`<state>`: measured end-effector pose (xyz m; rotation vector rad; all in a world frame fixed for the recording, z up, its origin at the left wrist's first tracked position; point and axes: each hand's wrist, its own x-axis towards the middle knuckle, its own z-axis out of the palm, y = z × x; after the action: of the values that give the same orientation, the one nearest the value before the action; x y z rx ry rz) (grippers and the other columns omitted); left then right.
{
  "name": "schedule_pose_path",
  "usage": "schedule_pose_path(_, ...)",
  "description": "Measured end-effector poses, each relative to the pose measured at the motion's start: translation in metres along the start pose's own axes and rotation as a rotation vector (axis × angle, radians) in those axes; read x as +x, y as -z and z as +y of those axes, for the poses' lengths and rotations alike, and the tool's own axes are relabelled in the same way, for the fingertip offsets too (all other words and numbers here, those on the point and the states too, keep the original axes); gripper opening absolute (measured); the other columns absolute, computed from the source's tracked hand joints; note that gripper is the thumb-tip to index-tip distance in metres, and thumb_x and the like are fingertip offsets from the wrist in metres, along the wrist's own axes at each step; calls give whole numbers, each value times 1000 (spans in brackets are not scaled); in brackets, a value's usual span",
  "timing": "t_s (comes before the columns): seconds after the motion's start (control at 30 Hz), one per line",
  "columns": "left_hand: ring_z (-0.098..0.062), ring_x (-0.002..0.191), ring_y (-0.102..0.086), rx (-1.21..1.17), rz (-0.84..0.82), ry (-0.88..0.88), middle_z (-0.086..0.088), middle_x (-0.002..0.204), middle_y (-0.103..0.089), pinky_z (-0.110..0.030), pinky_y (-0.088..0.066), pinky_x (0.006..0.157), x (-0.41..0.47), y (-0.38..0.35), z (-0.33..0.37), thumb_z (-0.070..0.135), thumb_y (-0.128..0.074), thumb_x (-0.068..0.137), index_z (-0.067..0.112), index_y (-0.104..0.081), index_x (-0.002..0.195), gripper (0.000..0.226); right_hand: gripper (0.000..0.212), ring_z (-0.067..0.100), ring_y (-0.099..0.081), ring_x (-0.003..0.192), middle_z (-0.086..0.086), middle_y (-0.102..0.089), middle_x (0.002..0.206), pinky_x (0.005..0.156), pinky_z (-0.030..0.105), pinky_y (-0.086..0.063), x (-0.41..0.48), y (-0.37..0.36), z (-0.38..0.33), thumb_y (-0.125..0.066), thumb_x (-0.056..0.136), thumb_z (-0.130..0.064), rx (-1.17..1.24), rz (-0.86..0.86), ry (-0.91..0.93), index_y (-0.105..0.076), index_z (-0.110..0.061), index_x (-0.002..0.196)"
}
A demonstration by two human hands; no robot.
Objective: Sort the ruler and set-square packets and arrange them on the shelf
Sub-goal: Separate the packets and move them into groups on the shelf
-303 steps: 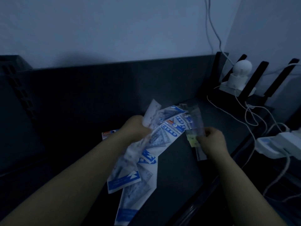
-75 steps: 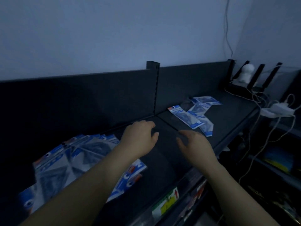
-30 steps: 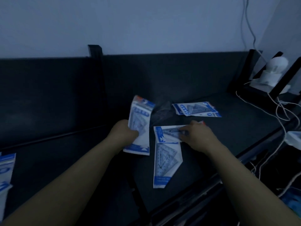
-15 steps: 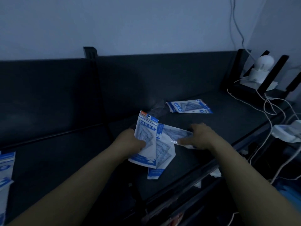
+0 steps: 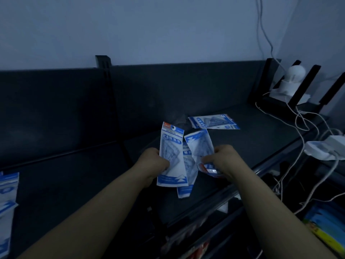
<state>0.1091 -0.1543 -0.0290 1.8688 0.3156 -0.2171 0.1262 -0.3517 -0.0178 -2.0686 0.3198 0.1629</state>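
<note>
Blue-and-white plastic packets, looks like the gathering step. Left hand (image 5: 155,163) pinches an upright packet (image 5: 171,156), fingers curled on its edge; right hand (image 5: 224,159) clamps a second packet (image 5: 200,146) by its lower end, both over the shelf (image 5: 261,131) near its front edge. A third packet (image 5: 183,191) sits behind, grip unclear. One flat packet (image 5: 212,123) by the back wall, a pile (image 5: 7,193) at the left edge. Next, I reckon: square them, carry to the pile.

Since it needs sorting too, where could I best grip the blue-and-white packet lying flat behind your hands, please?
Probably pinch the blue-and-white plastic packet at its right short end, coming from the front right: it lies flat on the dark metal shelf, lengthwise across, and that end is unobstructed.
</note>
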Motion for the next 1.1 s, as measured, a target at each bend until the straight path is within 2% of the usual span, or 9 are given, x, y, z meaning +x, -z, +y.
schedule_pose_path(0.2,-28,74,-64,-288,-39,54,-17,88,-66,-34,-54,61,1,-3,-4,-10,-57,82,1,-62,92,16,17,28,-67,71,17,-69,86,63,35,-57,-3,-9,5,-70,80,0,230,-75,5,-65,-4,95)
schedule_pose_path(0.43,-24,94,-64,-267,60,-92,-10,106,-63,-35,-56,72,-11,26,-7,-1,-65,83,10,-54,107,29,17,35,-67,79,22,-72,89,80,50,-55,-5,-27,-16,-70,81,-4,376,-217,83,-67,-2,97)
schedule_pose_path(0.5,-23,97,-63,-310,109,-111,-7,106,-62,-37,-56,76,-20,44,-9,1,-66,85,12,-51,112,33,14,33,-68,74,20,-72,84,77,49,-56,-7,-36,-30,-69,82,-5,394,-269,124,-66,-3,96)
schedule_pose_path(0.57,-22,95,-63,-356,166,-123,-6,107,-62,-34,-56,73,-31,65,-15,2,-65,86,13,-50,112,32,12,27,-68,62,18,-72,78,58,39,-58,-12,-50,-45,-66,85,-6,411,-334,150,-66,-2,97)
schedule_pose_path(0.67,-19,93,-64,-397,275,-132,-5,106,-62,-32,-56,69,-50,97,-28,3,-65,87,13,-51,112,30,8,21,-59,41,17,-65,64,39,25,-45,-22,-84,-67,-59,88,-4,358,-404,185,-62,1,92)
schedule_pose_path(0.77,-14,84,-62,-365,424,-132,0,97,-61,-25,-52,61,-72,133,-46,5,-66,87,16,-50,104,25,11,28,-63,58,22,-65,76,56,36,-51,-35,-128,-86,-55,84,-2,277,-453,246,-63,2,90)
schedule_pose_path(0.83,-20,87,-63,-368,526,-119,-3,98,-62,-33,-55,68,-91,160,-61,5,-67,87,19,-52,97,23,12,30,-64,66,21,-67,80,65,41,-51,-50,-159,-100,-54,84,-2,243,-514,286,-64,-1,90)
schedule_pose_path(0.93,-26,91,-64,-367,642,-91,-5,99,-63,-42,-55,83,-120,192,-78,5,-68,86,16,-53,100,24,14,30,-66,69,19,-69,84,64,38,-53,-72,-197,-116,-52,86,-1,202,-590,347,-63,-3,94)
schedule_pose_path(1.1,-26,93,-66,-330,788,-50,-6,106,-66,-45,-56,85,-171,248,-108,6,-66,87,14,-53,114,31,25,31,-68,82,16,-69,98,64,34,-54,-122,-261,-144,-55,85,-1,164,-712,429,-60,-7,108)
